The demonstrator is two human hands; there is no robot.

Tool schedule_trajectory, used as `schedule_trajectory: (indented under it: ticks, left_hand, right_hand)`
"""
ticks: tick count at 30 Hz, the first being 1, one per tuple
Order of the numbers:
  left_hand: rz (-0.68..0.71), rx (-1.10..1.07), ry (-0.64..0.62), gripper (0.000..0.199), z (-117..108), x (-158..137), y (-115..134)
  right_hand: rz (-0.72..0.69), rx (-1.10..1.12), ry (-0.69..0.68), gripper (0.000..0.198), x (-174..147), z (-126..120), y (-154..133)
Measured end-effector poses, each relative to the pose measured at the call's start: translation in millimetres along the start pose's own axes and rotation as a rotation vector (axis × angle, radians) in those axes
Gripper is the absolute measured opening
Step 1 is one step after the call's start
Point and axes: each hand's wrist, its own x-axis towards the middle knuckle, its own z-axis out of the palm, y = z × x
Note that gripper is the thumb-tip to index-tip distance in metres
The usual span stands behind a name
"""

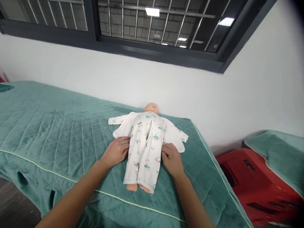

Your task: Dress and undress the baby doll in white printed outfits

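A baby doll (151,108) lies on its back on the green quilted cover, its head by the wall. White printed baby trousers (144,145) lie along its front from near the neck down, and its feet (132,187) show at the leg ends. A white baby shirt (172,133) is spread to both sides, sleeves out. My left hand (118,150) has its fingers bent at the trousers' left edge, fingertips partly hidden. Opposite it, my right hand (171,156) is closed on the right edge of the trousers.
The quilted cover (59,126) drapes over the bed, with light piping along its edges. A red plastic bed frame (258,180), partly under another green cover (280,155), stands to the right. Behind are a white wall (114,79) and a dark-framed barred window (156,53).
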Motion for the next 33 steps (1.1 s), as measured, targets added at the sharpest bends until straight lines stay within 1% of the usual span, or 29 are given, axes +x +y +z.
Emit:
schedule_trajectory:
  ticks: [4,6,11,16,18,20,23,25,27,29,31,32,33]
  left_hand:
    - [0.012,-0.048,-0.072,0.047,0,-8,0]
    - [0.013,-0.068,-0.091,0.049,1,-8,-2]
    - [-0.024,-0.095,-0.095,0.041,2,-8,-4]
    - [-0.145,-0.098,-0.025,0.03,-3,-6,-4]
    - [-0.183,-0.086,-0.043,0.028,-2,-3,-5]
    - [-0.217,-0.081,-0.059,0.027,0,-2,-7]
    - [-0.222,-0.097,-0.066,0.021,3,-2,-10]
    - [-0.209,-0.128,-0.062,0.018,5,-2,-12]
    - [-0.24,-0.153,-0.023,0.016,7,-2,-14]
    - [-0.345,-0.154,0.078,0.017,10,-1,-18]
    - [-0.482,-0.122,0.198,0.022,13,1,-22]
    - [-0.538,-0.093,0.237,0.023,14,1,-23]
    - [-0.581,-0.053,0.254,0.024,15,3,-25]
  right_hand:
    - [-0.005,0.001,-0.042,0.026,-9,-1,-5]
    - [-0.002,-0.021,-0.063,0.029,-14,-2,-8]
    - [0.058,-0.004,-0.052,0.031,-28,-3,-13]
    - [0.132,0.078,-0.041,0.033,-35,-5,-14]
    - [0.102,0.039,-0.077,0.033,-34,-7,-17]
    - [0.033,-0.021,-0.151,0.032,-32,-9,-23]
    - [-0.049,-0.066,-0.258,0.028,-30,-12,-33]
    - [-0.061,-0.049,-0.302,0.029,-31,-14,-32]
    - [-0.048,-0.008,-0.326,0.03,-31,-18,-23]
    - [0.016,0.035,-0.267,0.03,-31,-21,-3]
    - [0.167,0.025,-0.113,0.027,-27,-25,23]
    - [0.258,-0.027,-0.031,0.028,-24,-27,37]
    - [0.346,-0.115,0.011,0.031,-20,-29,49]
